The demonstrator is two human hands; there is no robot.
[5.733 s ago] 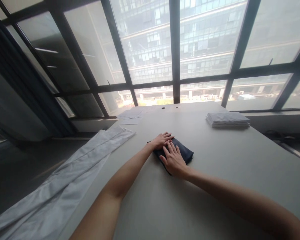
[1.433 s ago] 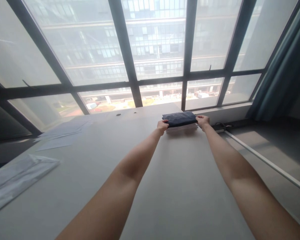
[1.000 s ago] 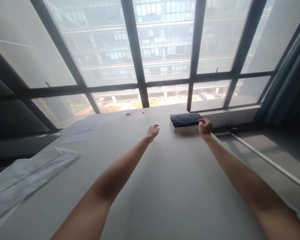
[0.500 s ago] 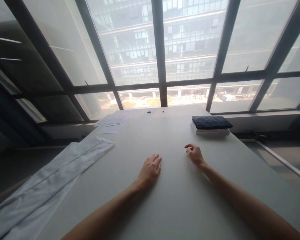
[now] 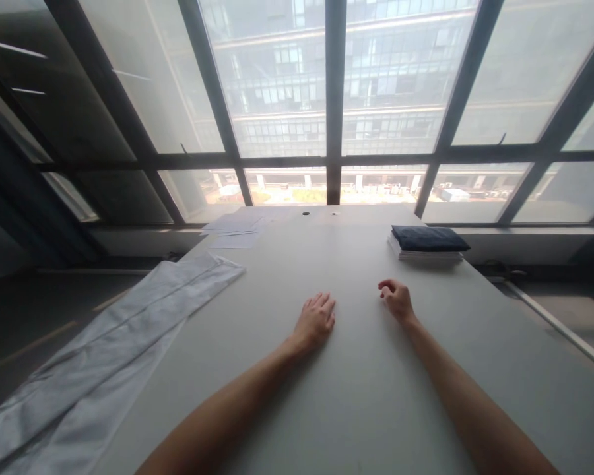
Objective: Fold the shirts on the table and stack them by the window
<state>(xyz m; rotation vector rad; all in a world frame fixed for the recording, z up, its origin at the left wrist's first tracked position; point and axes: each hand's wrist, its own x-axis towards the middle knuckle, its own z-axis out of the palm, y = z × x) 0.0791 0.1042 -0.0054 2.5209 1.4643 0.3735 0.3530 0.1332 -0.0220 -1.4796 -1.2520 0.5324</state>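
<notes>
Resting flat on the worktop, the left hand shows a released grip. The right hand (loosely curled) grasps nothing.

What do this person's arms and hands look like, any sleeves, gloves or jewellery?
The left hand and right hand wear no gloves; no watch, bracelet or ring can be made out. Both arms are uncovered as far as the picture shows, with no sleeve in view.

dark navy folded cloth on a white stack, plain pale grey surface, long silvery-white fabric with faint lengthwise stripes, white papers.
</notes>
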